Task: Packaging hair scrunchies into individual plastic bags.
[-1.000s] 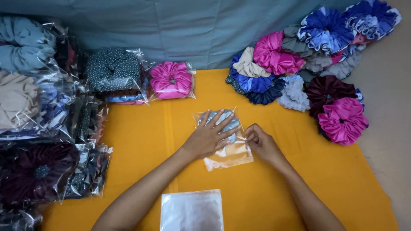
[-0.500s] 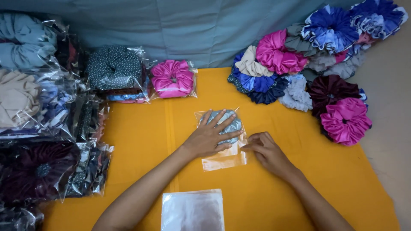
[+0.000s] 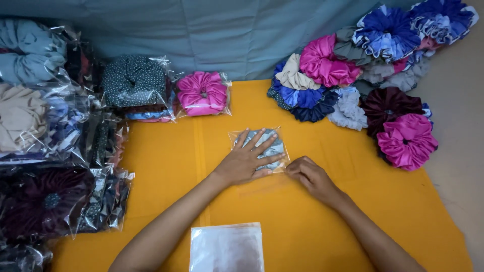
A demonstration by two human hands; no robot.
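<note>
Both hands work at the middle of the frame on an orange cloth (image 3: pixel 166 176) covering the tabletop. Left hand (image 3: pixel 247 160) lies flat with fingers spread, pressing down on a clear bag (image 3: pixel 275 148) holding a grey-blue scrunchie. Right hand (image 3: pixel 308 175) sits just beside it, fingertips pinched together at the bag's lower right edge. An empty clear bag (image 3: pixel 227 248) lies at the bottom centre. Bagged scrunchies (image 3: pixel 45 151) stack along the left; loose scrunchies (image 3: pixel 363 75) heap at the upper right.
</note>
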